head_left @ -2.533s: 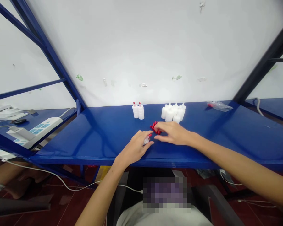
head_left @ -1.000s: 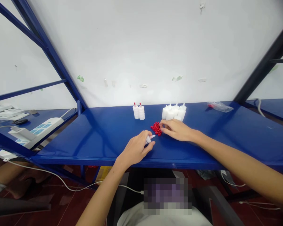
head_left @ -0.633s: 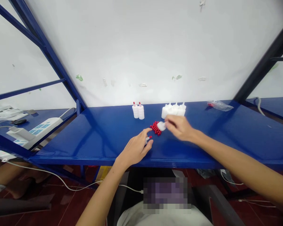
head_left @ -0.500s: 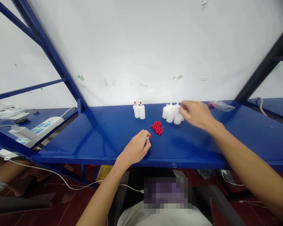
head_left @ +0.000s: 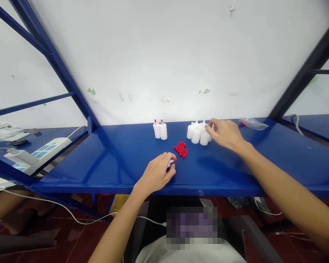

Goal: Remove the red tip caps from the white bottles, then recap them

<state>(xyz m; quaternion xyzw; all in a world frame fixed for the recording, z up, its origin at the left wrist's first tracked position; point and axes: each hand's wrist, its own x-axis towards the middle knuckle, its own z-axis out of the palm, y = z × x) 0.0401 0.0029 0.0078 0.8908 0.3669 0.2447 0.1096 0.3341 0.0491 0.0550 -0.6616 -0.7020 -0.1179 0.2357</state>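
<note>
Near the table's front edge, my left hand (head_left: 158, 171) is wrapped round a white bottle (head_left: 170, 163) with a red tip, mostly hidden by the fingers. My right hand (head_left: 224, 133) is at a group of white bottles (head_left: 196, 134) with bare nozzles, its thumb and fingertips pinched round the top of one at the group's right side. Between the hands lies a pile of small red caps (head_left: 181, 149). Two white bottles with red tips (head_left: 160, 130) stand upright side by side farther back, left of the pile.
The blue table (head_left: 120, 157) runs along a white wall. A clear plastic bag (head_left: 253, 124) with something red in it lies at the back right. On the left are a power strip (head_left: 48, 151), cables, blue frame bars and another person's legs.
My right hand has shifted slightly left and down, its fingers now around a bottle top. My left hand's fingers have loosened a little round the bottle. The view has shifted slightly.
</note>
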